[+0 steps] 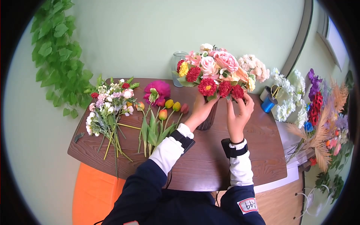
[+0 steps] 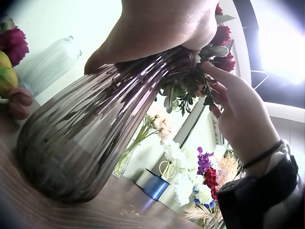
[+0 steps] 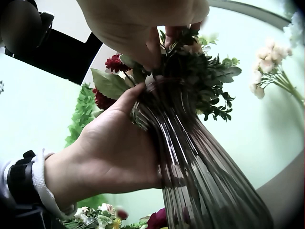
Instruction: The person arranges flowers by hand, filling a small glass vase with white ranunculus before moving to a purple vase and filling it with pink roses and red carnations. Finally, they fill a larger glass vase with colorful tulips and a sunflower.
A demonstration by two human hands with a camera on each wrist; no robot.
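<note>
A ribbed, smoky, see-through vase stands on the table with a mixed bouquet of pink roses, red blooms and yellow blooms in its mouth. My left hand grips the vase round its neck, thumb near the rim. At the bouquet's near right side, my right hand has its thumb and fingers around a red flower at the front edge. Below the blooms, the right wrist view shows these fingertips among green leaves just over the rim; the leaves partly hide their contact.
Loose tulips, a magenta bloom and small mixed flowers lie on the table's left. A clear glass vase stands behind. Ribbon spools sit at the right edge, near more flowers. An orange seat is below left.
</note>
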